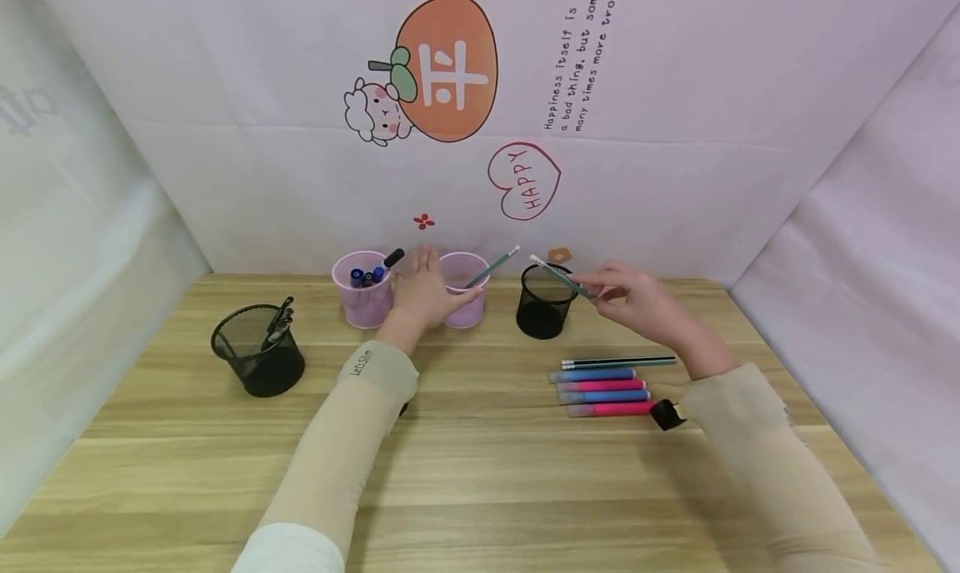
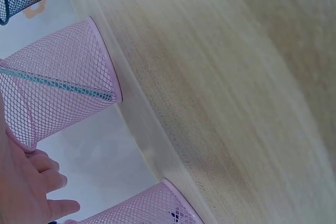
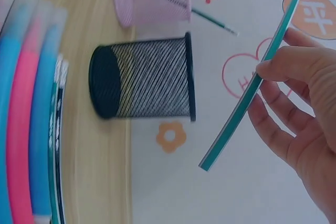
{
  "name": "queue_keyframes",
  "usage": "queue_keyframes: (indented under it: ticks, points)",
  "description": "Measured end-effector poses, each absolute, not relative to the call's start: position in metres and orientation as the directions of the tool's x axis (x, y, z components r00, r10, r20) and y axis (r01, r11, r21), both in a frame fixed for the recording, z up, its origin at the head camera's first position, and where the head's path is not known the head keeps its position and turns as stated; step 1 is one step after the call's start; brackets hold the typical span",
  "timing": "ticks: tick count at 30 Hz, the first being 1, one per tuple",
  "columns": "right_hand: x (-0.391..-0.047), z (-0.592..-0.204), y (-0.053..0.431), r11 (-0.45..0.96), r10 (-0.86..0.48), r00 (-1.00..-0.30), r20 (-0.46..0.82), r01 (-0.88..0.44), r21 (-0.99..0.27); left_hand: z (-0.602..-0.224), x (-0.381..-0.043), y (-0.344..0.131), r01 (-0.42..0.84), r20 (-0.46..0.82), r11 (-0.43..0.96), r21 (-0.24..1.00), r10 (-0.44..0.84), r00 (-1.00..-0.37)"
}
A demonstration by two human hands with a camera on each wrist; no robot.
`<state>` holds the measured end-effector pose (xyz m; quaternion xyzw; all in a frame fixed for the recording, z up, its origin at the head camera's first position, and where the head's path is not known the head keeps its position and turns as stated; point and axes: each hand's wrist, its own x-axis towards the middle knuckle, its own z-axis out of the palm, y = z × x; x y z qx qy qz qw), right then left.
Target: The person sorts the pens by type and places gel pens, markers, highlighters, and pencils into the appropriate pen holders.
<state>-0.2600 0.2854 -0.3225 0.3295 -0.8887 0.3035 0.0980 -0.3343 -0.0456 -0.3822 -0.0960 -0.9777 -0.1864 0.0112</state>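
Observation:
My right hand (image 1: 637, 302) pinches a green pencil (image 3: 236, 111) between thumb and fingers. The pencil slants, eraser end up, over the rim of the black mesh pen cup (image 1: 542, 316), outside it in the right wrist view. My left hand (image 1: 426, 294) holds the right-hand pink mesh pen cup (image 2: 68, 72) at its rim, thumb across the front and fingers along the left side. Inside that cup leans another green pencil (image 1: 495, 265), its white eraser above the rim. Beside my left fingers is a second pink mesh cup (image 1: 365, 306) with several dark and blue pens.
Two pencils (image 1: 618, 361) and several blue and pink markers (image 1: 603, 386) lie in a row below my right hand. At the left, a wide black mesh cup (image 1: 270, 373) holds black pens. A printed white cloth (image 1: 285, 190) hangs behind the wooden table (image 1: 487, 490).

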Motion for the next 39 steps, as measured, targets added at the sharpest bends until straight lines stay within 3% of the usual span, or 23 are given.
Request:
queue_keyframes:
  ticks: [9,15,25,32,39]
  points:
    - [-0.262,-0.316,0.265,0.501,-0.412,-0.836,0.363,-0.541,-0.676,-0.383,-0.335,-0.046,0.191,0.052,0.909,0.370,0.185,-0.981]
    - [-0.268,-0.315,0.254,0.460,-0.326,-0.867,0.376,-0.493,-0.738,-0.383,-0.336,-0.045,0.187,0.057,0.910,0.371,0.179,-0.982]
    - [-0.278,-0.329,0.218,0.174,-0.105,-0.830,0.548,-0.558,-0.811,-0.383,-0.335,-0.045,0.187,0.057,0.912,0.366,0.179,-0.982]
    - [-0.286,-0.334,0.191,0.048,0.065,-0.830,0.554,-0.552,-0.832,-0.382,-0.334,-0.045,0.191,0.058,0.914,0.358,0.182,-0.982]
    - [-0.294,-0.338,0.166,0.002,0.114,-0.819,0.562,-0.566,-0.825,-0.382,-0.334,-0.045,0.193,0.061,0.913,0.360,0.184,-0.981]
